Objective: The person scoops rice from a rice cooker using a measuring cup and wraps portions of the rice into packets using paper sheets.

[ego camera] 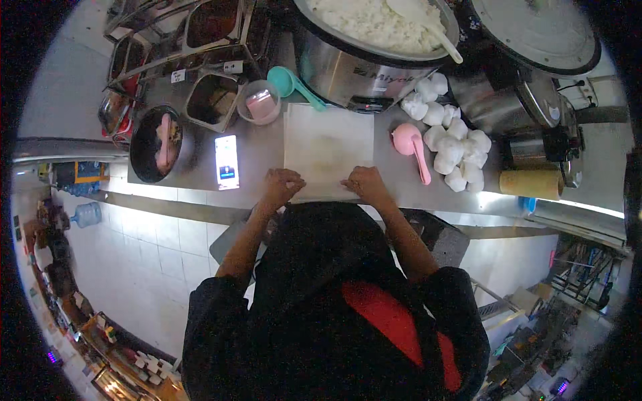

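A stack of whitish paper sheets point(328, 145) lies on the steel counter before me. My left hand point(285, 188) rests at its near left edge, fingers curled; my right hand point(365, 184) is at its near right edge, fingertips bent inward. Whether either hand pinches the paper cannot be made out. Right of the sheets lies a pink scoop point(409, 143), beside a pile of white wrapped balls point(451, 150). A teal scoop point(283, 82) touches the far left of the sheets. Behind them stands a large rice cooker point(361, 75) full of white rice point(371, 22) with a white paddle point(441, 37).
Leftward are a lit phone point(227, 163), a clear tub point(259, 103), a steel food pan point(213, 100) and a black bowl point(143, 145) with a pink utensil. A brown roll point(531, 184) lies near the counter's right front, with another cooker point(486, 90) behind.
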`<state>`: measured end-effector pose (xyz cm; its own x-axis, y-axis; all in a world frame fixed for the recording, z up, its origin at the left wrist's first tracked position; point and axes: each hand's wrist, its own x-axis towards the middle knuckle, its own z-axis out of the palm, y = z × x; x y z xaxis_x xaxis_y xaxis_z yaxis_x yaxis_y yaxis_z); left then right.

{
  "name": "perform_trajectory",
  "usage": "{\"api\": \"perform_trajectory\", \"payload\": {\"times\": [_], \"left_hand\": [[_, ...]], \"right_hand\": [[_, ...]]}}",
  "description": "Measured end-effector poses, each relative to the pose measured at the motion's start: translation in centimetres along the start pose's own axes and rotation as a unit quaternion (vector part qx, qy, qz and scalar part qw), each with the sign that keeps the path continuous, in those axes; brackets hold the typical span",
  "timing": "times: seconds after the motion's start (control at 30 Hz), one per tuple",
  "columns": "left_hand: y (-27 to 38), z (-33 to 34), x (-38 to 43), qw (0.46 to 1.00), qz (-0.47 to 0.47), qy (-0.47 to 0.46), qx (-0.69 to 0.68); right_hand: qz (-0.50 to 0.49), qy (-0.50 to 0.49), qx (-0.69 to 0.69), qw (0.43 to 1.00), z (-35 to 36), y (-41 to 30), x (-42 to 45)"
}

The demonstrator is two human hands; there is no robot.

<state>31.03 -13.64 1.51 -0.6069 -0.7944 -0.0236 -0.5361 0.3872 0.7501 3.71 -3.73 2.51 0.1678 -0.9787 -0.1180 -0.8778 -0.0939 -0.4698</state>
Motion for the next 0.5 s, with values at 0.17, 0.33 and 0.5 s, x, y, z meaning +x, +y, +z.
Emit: {"api": "perform_trajectory", "payload": {"times": [0.17, 0.33, 0.5], "left_hand": [[-4.0, 2.2, -1.1, 0.999, 0.030, 0.008, 0.042], [-3.3, 1.9, -0.5, 0.998, 0.029, 0.000, 0.050], [-3.3, 0.6, -0.7, 0.993, 0.047, 0.036, 0.106]], "right_hand": [[0.006, 0.028, -0.054, 0.998, -0.6, -1.1, -0.3], [0.087, -0.014, -0.121, 0.989, -0.6, -1.7, -0.6], [0.034, 0.052, -0.071, 0.995, -1.6, -1.7, -1.8]]}}
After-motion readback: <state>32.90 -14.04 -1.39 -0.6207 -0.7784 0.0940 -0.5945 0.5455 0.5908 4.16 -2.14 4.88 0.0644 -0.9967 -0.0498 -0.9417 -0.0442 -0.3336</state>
